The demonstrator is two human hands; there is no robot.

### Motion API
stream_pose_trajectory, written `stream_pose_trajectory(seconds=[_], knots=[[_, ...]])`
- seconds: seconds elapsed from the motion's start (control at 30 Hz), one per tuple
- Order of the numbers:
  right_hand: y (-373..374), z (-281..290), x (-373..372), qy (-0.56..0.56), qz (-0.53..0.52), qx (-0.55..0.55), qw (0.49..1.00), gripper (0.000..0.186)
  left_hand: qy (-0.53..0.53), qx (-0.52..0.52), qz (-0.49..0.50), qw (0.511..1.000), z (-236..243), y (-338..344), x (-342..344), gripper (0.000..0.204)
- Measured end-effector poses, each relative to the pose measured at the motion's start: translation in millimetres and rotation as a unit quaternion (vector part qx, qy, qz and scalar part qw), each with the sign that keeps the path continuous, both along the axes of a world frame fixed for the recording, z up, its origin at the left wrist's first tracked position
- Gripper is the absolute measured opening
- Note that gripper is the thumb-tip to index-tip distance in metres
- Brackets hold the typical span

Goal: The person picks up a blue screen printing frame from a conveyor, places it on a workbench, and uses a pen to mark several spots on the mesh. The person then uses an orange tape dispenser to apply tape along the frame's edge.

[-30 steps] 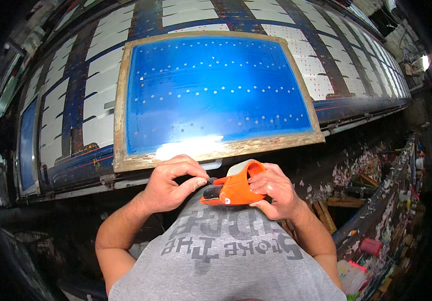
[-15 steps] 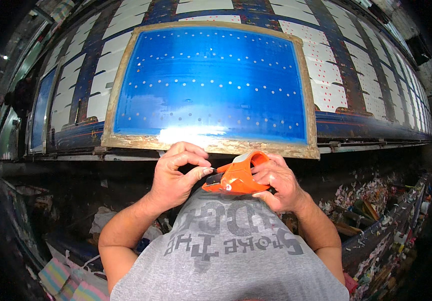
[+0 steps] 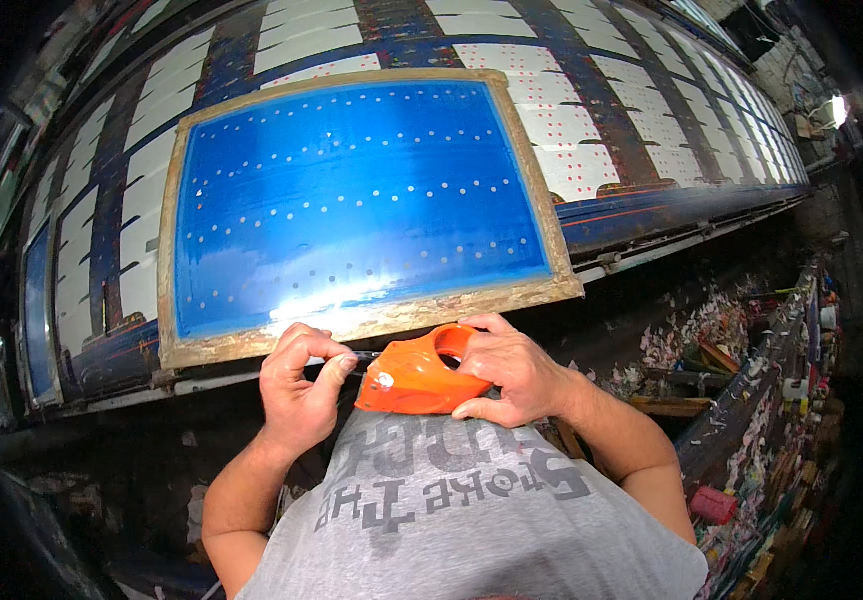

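Observation:
My right hand is wrapped round an orange plastic hand tool with a round loop opening, held level in front of my grey shirt. The tool's exact kind does not show clearly. Thumb and forefinger of my left hand are pinched together close to the tool's dark left end, on something too small to make out. Just beyond both hands lies a screen-printing frame with blue mesh, rows of pale dots and a worn wooden border. Its near edge is close to my left fingers.
Beneath the screen runs a long printing table with rows of white pieces, some printed with red dots. A second blue screen stands at the far left. Lower right, a trough holds paper scraps and wood, with a pink roll nearby.
The view has turned, so screen and table appear tilted and further left. The orange tool has turned in my right hand, showing more of its side. My left fingers remain pinched at its end.

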State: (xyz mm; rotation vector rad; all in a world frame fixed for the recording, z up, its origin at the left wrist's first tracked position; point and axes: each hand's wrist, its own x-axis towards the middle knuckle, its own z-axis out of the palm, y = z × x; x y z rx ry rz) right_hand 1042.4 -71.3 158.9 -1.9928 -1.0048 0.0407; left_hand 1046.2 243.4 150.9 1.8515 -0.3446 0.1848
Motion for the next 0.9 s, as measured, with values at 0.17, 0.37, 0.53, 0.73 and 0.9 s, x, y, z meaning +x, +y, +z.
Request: stream_pose_trajectory(seconds=[0.17,0.37,0.53,0.73,0.9], knots=[[17.9,15.6,12.3,-0.004,0.007,-0.043,0.999,0.042,0.033,-0.049,0.006,0.998,-11.0,24.5,7.4,0.010],[10.9,17.2,31.9,0.003,-0.020,-0.088,0.996,0.044,0.068,-0.064,0.089,0.992,-24.1,78.5,25.9,0.008],[-51.1,27.2,40.0,0.020,-0.087,-0.181,0.979,0.047,0.060,-0.013,0.221,0.973,-31.4,178.1,43.0,0.008],[-123.8,40.2,55.4,0.066,-0.155,-0.242,0.956,0.045,0.146,0.012,0.314,0.938,-32.3,276.6,50.8,0.009],[-133.9,35.7,82.2,0.056,-0.120,-0.257,0.957,0.043,0.127,0.039,0.328,0.935,-36.0,258.4,44.8,0.012]])
